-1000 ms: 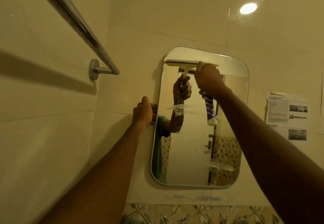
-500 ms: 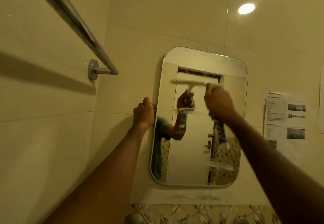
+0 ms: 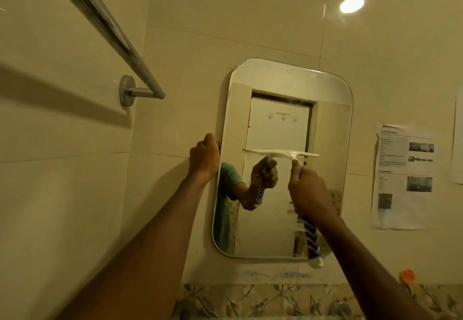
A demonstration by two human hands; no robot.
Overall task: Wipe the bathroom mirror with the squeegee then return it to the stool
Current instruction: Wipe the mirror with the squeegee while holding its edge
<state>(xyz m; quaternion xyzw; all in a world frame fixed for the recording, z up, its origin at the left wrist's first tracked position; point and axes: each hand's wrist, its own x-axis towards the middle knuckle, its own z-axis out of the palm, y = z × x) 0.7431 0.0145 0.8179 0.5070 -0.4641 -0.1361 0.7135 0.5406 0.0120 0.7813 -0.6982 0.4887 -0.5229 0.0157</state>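
Tiled bathroom wall, mirror (image 3: 283,89) mid-wipe.
I see my right hand (image 3: 309,189) clamped on the squeegee (image 3: 288,154), its blade now halfway down the glass, lower than before; my left hand (image 3: 204,159) still grips the mirror's left edge.

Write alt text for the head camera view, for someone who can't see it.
A right hand holds a squeegee flat against the middle of a wall mirror, while the left hand grips the mirror's left edge. A towel bar is upper left.
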